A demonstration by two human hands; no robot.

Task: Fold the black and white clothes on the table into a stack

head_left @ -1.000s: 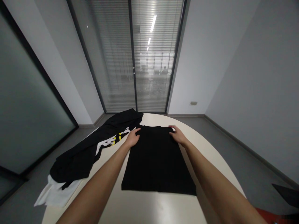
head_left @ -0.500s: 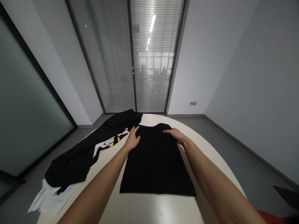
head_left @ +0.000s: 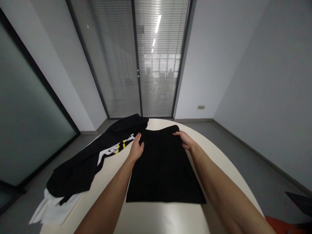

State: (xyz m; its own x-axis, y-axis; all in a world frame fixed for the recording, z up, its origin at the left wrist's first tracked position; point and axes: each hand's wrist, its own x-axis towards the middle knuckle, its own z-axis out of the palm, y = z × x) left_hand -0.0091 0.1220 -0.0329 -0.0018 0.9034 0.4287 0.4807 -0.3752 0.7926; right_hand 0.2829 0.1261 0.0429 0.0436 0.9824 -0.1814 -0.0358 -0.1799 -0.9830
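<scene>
A folded black garment (head_left: 164, 165) lies flat on the white round table (head_left: 161, 217) in front of me. My left hand (head_left: 136, 149) grips its far left corner, fingers closed on the cloth. My right hand (head_left: 184, 139) grips the far right corner the same way. The far edge of the garment is raised a little off the table between the two hands.
A heap of black clothing with white and yellow print (head_left: 97, 154) lies on the table's left side, over a white garment (head_left: 52, 211) that hangs off the edge. Glass doors with blinds (head_left: 136, 61) stand beyond the table. A dark object (head_left: 301, 201) shows at the lower right.
Both hands have gone from pressing flat on the far edge of the black garment to gripping its far corners. That edge has lifted and moved slightly away from me.
</scene>
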